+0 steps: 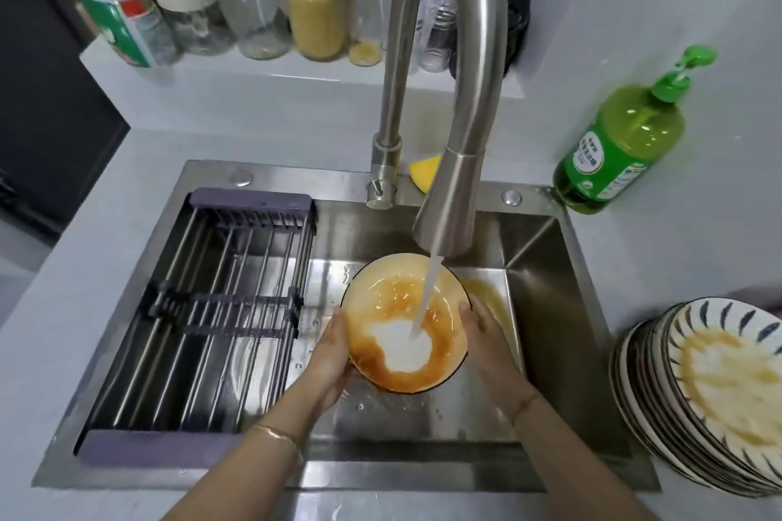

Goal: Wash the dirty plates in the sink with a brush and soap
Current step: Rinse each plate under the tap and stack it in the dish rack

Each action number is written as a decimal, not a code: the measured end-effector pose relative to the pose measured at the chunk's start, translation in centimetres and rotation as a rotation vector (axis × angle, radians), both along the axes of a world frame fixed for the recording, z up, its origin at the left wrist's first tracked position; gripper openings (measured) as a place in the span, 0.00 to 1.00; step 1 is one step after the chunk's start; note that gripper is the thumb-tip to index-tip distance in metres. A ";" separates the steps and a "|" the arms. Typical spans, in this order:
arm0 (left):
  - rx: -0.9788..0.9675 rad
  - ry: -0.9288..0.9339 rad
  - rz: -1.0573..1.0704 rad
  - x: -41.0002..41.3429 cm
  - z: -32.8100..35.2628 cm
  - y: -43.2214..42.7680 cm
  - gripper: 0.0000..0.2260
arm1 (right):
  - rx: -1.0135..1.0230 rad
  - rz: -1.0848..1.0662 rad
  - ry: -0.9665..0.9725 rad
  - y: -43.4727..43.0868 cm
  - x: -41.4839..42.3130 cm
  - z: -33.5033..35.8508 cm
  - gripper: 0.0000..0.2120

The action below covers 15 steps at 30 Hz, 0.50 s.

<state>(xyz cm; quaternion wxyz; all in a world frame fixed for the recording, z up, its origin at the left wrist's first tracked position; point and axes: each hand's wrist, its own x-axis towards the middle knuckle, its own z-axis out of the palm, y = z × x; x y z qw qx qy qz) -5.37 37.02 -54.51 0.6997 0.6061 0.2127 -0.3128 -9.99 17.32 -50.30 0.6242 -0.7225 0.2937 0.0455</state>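
Clasped by the left grip [334,355] at its left rim and by the right grip [486,334] at its right rim: the plate [393,334]. Fingers of both curled under, thumbs on the edge. Held tilted toward the wearer over the right part of the sink [546,288]. Coated with orange-brown residue over most of the face, bare white at the centre. Struck on that white patch by the water stream [427,292] from the pull-down tap [448,199] directly above. Yellowish runoff [491,300] on the basin floor just right of the plate.

Fitted across the left part of the sink: a grey drying rack [220,309]. Standing on the bench [660,258] at right, near the sink's edge: a stack of patterned plates [719,393], topmost smeared orange. Upright at the sink's back right corner: a green soap bottle [622,148] with pump. Lying behind the tap, partly hidden by the spout: a yellow sponge [425,171]. Lined up on the shelf [262,72] at the back: several jars [313,8]. Worn on each wrist: a thin bracelet [275,434].
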 end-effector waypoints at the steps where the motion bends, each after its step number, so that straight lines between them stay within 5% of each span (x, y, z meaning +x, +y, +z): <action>1: 0.004 0.027 0.002 0.0 -0.3 -0.4 0.25 | 0.003 -0.006 -0.005 -0.3 0.1 -0.2 0.12; 7: 0.107 0.099 -0.066 -0.4 -1.4 -1.5 0.22 | 0.025 -0.063 0.092 -1.1 -0.6 -1.4 0.11; 11: 0.234 -0.085 -0.163 -0.6 -2.0 -0.7 0.26 | 0.133 -0.101 0.200 -0.4 -2.1 -2.7 0.14; 15: 0.246 -0.319 -0.155 -0.2 -0.4 0.0 0.15 | 0.189 -0.078 0.223 0.8 -2.6 -3.1 0.14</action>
